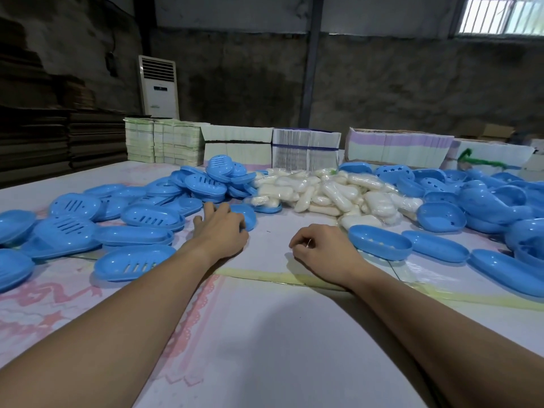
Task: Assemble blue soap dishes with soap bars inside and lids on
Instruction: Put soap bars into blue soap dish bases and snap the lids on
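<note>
On the table (265,334), the left hand (219,228) is gripping a blue dish (245,214), while the right hand (321,245) is resting curled, holding nothing, near the soap bars (323,189).

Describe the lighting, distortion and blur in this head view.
Head view: daylight enters through the barred window at top right, overexposed; the back wall stays dim. Wide-angle lens bows the table edges and stretches the forearms. Soft shadows lie under the left hand and right hand. Far stacks look slightly soft.
</note>
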A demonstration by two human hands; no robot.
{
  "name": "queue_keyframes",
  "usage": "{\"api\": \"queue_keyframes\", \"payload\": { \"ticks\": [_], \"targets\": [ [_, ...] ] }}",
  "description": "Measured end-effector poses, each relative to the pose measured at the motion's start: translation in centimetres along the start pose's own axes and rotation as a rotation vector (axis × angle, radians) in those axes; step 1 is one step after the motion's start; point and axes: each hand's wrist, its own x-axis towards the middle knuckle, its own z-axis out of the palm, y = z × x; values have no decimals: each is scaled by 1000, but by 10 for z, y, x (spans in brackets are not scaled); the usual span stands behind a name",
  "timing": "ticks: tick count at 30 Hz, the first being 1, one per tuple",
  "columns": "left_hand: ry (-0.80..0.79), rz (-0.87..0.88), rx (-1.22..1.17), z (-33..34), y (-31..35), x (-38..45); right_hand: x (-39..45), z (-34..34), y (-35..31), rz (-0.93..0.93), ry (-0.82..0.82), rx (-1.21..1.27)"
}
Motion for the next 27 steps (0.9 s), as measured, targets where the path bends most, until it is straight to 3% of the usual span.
{"api": "queue_keyframes", "payload": {
  "ticks": [5, 10, 13, 17, 23, 27],
  "targets": [
    [-52, 223, -350, -4, 22, -15, 1, -6, 5, 29, 66, 5],
    [-165, 463, -397, -2, 51, -32, 5, -22, 26, 85, 222, -82],
    [-181, 456, -442, -1, 51, -32, 7, -30, 40, 126, 245, -189],
    [-189, 385, -544, 1, 42, -31, 9, -34, 48, 147, 129, -335],
    [-202, 352, -604, 4, 43, -29, 7, -48, 63, 322, 111, -567],
    [-197, 353, -609, 6, 44, -28, 18, -49, 59, 225, 140, -680]
  ]
}}
